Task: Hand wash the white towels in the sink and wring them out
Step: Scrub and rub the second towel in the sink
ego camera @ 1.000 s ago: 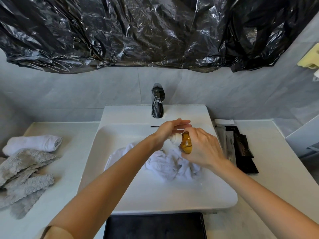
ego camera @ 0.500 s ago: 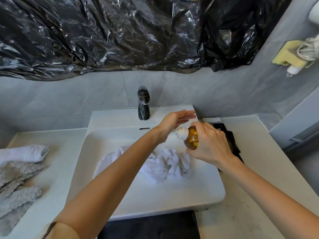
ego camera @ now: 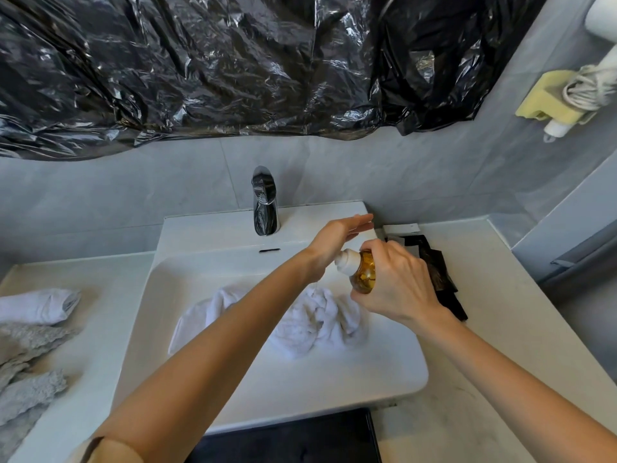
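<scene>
Right hand (ego camera: 397, 282) grips a small amber bottle with white cap (ego camera: 359, 270) above the white ceramic sink (ego camera: 334, 389); left hand (ego camera: 337, 237) hovers flat-fingered beside it. Crumpled white towels (ego camera: 300, 325) lie inside the sink.

No readable text

The amber bottle (ego camera: 364, 272), the dark packets (ego camera: 440, 275) and the white card (ego camera: 400, 227) beside them show no legible lettering.
</scene>
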Available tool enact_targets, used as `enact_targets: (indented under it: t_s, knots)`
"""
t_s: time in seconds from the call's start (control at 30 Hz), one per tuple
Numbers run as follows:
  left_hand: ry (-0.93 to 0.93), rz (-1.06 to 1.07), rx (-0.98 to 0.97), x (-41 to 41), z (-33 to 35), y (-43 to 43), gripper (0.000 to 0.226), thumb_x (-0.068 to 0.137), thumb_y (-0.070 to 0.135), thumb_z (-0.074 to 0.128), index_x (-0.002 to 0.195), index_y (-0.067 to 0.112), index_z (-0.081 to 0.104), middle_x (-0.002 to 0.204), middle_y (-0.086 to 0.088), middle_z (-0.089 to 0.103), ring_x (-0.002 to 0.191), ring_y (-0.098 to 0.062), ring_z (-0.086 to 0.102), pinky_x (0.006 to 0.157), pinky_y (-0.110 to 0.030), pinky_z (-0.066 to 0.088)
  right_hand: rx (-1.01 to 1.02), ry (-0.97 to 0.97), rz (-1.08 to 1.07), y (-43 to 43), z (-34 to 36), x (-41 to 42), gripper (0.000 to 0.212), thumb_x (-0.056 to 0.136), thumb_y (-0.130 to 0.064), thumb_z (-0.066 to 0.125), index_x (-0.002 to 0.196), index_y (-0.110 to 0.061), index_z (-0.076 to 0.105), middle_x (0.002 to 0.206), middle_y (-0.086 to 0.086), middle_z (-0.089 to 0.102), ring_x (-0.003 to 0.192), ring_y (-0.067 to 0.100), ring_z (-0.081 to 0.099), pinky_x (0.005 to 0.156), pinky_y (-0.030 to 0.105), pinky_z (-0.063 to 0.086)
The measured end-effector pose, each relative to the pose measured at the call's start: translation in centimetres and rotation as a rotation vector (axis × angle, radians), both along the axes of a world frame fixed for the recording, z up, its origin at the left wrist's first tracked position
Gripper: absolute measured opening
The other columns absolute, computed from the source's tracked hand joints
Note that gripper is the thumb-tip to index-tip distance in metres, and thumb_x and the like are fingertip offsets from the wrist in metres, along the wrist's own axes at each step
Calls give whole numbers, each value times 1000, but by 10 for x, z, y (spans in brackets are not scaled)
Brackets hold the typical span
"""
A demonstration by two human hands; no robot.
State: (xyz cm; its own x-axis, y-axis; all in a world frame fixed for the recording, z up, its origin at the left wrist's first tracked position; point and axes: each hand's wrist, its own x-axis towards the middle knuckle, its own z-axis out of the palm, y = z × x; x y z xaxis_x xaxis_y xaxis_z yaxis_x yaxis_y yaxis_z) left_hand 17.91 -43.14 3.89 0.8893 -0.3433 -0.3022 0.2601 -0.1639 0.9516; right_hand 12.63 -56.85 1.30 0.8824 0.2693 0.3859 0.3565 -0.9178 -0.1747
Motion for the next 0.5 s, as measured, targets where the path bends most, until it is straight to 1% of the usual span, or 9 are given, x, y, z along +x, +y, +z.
enact_targets:
  t_s: [0.07,0.13,0.23,0.33,0.43,0.5]
  knots:
    - [28,3,-11,1,-2,0,44,106,36,28,141,23,51,145,3,50,139,-16,38,109,-31,27,-11,17,6,-1,0,1,61,54,-38,85,102,-11,59,83,6,62,69,25,61,52,27,42]
    - [44,3,-8,1,1,-2,45,106,37,27,138,21,54,142,2,54,135,-17,42,108,-33,30,-14,50,9,-4,0,2,60,59,-40,82,106,-13,57,88,6,62,74,25,61,55,26,40]
    - [7,11,33,9,13,-4,47,106,39,28,132,16,60,133,0,62,125,-18,53,102,-29,37,27,105,-7,-4,6,6,59,65,-42,77,112,-17,53,99,3,62,86,25,60,62,27,36]
    - [-18,38,41,16,19,2,44,105,38,33,128,16,62,129,0,64,118,-21,58,94,-30,40,60,144,-16,-4,10,10,58,67,-43,75,115,-22,50,105,-1,61,93,22,59,64,29,38]
    - [-21,105,13,17,16,13,35,103,31,41,124,15,64,123,0,67,113,-22,61,96,-33,47,134,199,-21,-5,13,10,58,68,-44,76,116,-26,48,107,-4,61,95,20,59,68,30,43]
    - [-34,146,0,17,14,20,32,103,28,41,119,16,66,120,0,69,111,-22,63,100,-36,50,187,238,-22,-4,13,10,59,68,-46,76,116,-28,47,107,-7,61,94,18,59,70,31,47]
